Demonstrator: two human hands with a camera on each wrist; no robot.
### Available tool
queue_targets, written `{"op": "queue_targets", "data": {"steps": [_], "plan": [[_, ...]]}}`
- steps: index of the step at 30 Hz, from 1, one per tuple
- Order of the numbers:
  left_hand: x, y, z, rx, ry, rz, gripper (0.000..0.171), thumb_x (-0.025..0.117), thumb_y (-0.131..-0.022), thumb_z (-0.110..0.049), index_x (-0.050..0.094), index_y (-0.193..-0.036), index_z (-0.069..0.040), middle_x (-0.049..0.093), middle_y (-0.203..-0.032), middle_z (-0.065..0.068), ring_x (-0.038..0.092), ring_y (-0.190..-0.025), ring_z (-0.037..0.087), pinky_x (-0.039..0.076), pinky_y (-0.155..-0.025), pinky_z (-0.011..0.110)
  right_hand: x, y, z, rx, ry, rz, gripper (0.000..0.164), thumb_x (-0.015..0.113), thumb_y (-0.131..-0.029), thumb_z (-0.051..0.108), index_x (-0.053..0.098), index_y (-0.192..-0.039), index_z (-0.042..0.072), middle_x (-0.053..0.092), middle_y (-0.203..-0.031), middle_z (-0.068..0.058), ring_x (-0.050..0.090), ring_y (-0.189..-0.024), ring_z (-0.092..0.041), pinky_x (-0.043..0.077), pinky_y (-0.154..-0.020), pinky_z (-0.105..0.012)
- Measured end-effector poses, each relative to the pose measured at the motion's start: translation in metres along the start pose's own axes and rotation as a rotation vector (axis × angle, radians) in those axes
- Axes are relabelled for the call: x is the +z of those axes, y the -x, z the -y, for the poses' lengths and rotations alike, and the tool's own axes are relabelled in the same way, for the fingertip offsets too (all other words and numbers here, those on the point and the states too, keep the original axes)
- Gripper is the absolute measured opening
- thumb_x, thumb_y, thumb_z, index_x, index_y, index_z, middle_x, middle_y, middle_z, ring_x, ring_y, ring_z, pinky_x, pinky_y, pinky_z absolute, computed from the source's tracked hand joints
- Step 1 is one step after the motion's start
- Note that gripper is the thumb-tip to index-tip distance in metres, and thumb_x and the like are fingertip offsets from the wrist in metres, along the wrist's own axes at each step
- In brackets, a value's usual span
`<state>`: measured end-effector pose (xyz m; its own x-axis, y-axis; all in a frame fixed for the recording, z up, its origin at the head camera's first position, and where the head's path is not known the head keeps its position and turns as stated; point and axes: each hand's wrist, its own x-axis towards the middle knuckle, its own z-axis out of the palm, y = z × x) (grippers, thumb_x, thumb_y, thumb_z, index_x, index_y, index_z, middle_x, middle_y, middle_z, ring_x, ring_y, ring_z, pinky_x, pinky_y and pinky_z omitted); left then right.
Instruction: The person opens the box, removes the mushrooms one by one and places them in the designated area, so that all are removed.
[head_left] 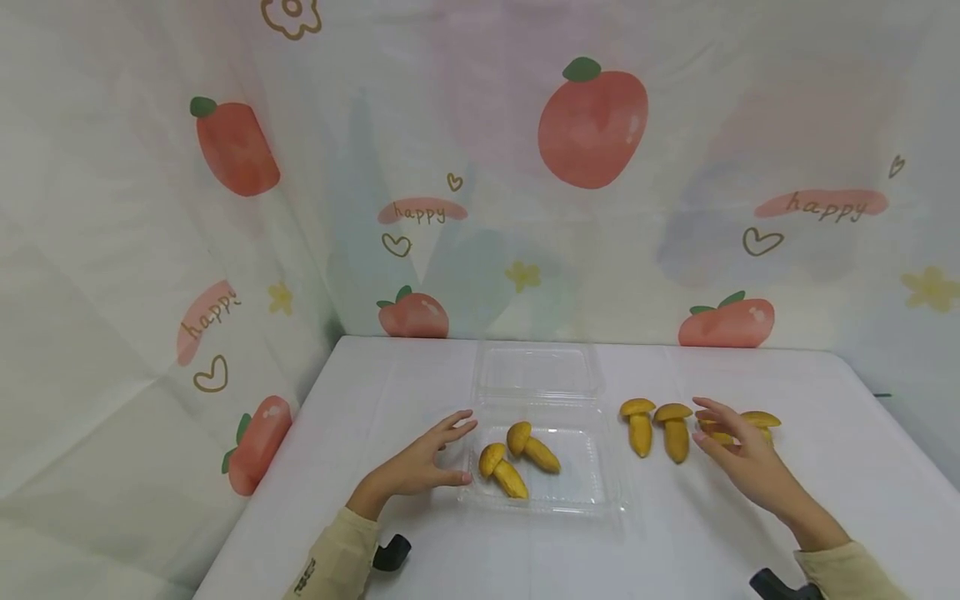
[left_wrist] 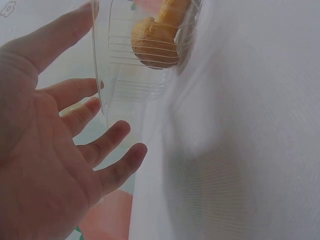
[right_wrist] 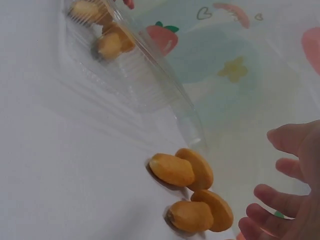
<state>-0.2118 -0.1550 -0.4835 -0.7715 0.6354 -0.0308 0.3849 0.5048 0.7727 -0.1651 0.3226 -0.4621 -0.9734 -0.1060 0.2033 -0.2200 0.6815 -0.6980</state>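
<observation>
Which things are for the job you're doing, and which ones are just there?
For the job, it seems:
- clear plastic box with its open lid
- two yellow mushrooms in the box
- loose yellow mushrooms beside the box

Just there:
- fruit-print cloth behind
- white table underneath
- black pieces by the sleeves

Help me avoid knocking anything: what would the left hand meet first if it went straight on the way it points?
Probably the clear container, on the side nearest the left hand; they may be touching, depth is unclear.

Head view forward-down, wrist views close, tray (head_left: 577,471) shared
</observation>
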Motion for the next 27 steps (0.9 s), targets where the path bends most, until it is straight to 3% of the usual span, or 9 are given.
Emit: {"op": "queue_targets", "data": {"steps": [7,15,18,22,24,27], "plan": [[-0.001,0.000,0.003,-0.007,0.004,0.004,0.082,0.077,-0.091,-0.027,0.033,-0.159,-0.009,0.019,-0.170,0.009,0.022,-0.156,0.037,0.036,-0.116,0.063,0.014,-0.005,0.016,-0.075,-0.013,-0.014,0.052,0.065,-0.099,0.011,0.047,-0.147,0.001,0.057,-0.137,-0.027,0.034,-0.105,0.028,0.048,-0.078,-0.009],[0.000,0.000,0.003,-0.007,0.010,0.001,0.083,0.077,-0.091,-0.030,0.033,-0.159,-0.010,0.019,-0.170,0.007,0.022,-0.156,0.037,0.036,-0.116,0.063,0.027,-0.007,0.035,-0.070,-0.009,0.020,0.051,0.063,-0.101,0.017,0.047,-0.147,0.001,0.060,-0.133,-0.025,0.036,-0.106,0.022,0.052,-0.082,-0.017],[0.001,0.001,0.003,-0.013,0.016,0.002,0.083,0.077,-0.091,-0.030,0.033,-0.159,-0.011,0.018,-0.170,0.006,0.021,-0.156,0.037,0.035,-0.117,0.064,0.032,-0.007,0.041,-0.067,-0.007,0.014,0.051,0.064,-0.100,0.019,0.048,-0.146,0.002,0.060,-0.135,-0.024,0.053,-0.113,0.000,0.053,-0.085,-0.021],[0.001,0.001,0.003,-0.017,0.023,0.002,0.083,0.076,-0.091,-0.028,0.032,-0.159,-0.011,0.018,-0.171,0.007,0.020,-0.156,0.038,0.034,-0.117,0.065,0.037,-0.009,0.049,-0.080,-0.027,0.014,0.052,0.064,-0.100,0.019,0.048,-0.147,0.003,0.058,-0.137,-0.023,0.055,-0.120,-0.036,0.054,-0.087,-0.022],[0.001,0.000,0.004,-0.013,0.023,0.002,0.082,0.076,-0.091,-0.027,0.033,-0.159,-0.010,0.018,-0.170,0.008,0.020,-0.156,0.039,0.033,-0.117,0.066,0.040,-0.010,0.053,-0.092,-0.049,0.012,0.050,0.064,-0.100,0.019,0.049,-0.146,0.004,0.059,-0.136,-0.022,0.056,-0.120,-0.030,0.053,-0.087,-0.020],[0.000,0.000,0.004,-0.010,0.022,0.002,0.082,0.076,-0.091,-0.027,0.033,-0.159,-0.009,0.018,-0.170,0.010,0.020,-0.156,0.039,0.032,-0.118,0.066,0.046,-0.012,0.060,-0.123,-0.071,0.011,0.049,0.063,-0.100,0.018,0.050,-0.145,0.003,0.062,-0.132,-0.021,0.054,-0.115,-0.004,0.052,-0.085,-0.017]]}}
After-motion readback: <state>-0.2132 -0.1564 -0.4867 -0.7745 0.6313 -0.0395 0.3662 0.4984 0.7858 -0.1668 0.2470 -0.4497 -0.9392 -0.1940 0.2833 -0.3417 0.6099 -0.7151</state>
